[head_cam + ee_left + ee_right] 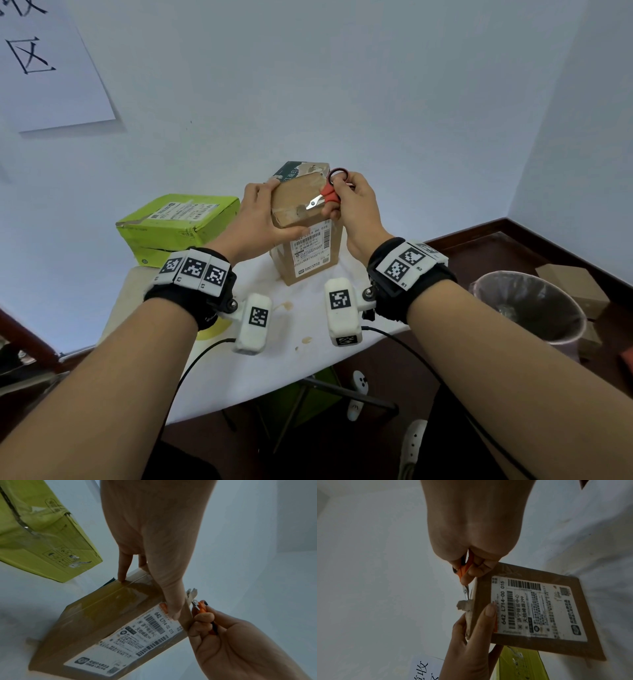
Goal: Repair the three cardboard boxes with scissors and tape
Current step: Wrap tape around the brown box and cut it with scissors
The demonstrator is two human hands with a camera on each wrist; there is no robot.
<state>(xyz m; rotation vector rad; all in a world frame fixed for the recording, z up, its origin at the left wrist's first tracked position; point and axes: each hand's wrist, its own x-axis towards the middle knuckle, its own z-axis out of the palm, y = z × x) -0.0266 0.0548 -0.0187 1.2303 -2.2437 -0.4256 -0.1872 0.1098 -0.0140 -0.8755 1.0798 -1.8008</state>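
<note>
My left hand (pixel 260 219) clamped the brown box (pixel 308 253) upright on the table (pixel 274 356), right hand (pixel 352 205) gripped the scissors (pixel 323 197); best I snipped close, blades angled off my thumb.

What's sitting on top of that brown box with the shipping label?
On the brown box the left hand holds the top edge and the right hand works red scissors at torn tape there. A dark green box shows behind. The inside is hidden.
</note>
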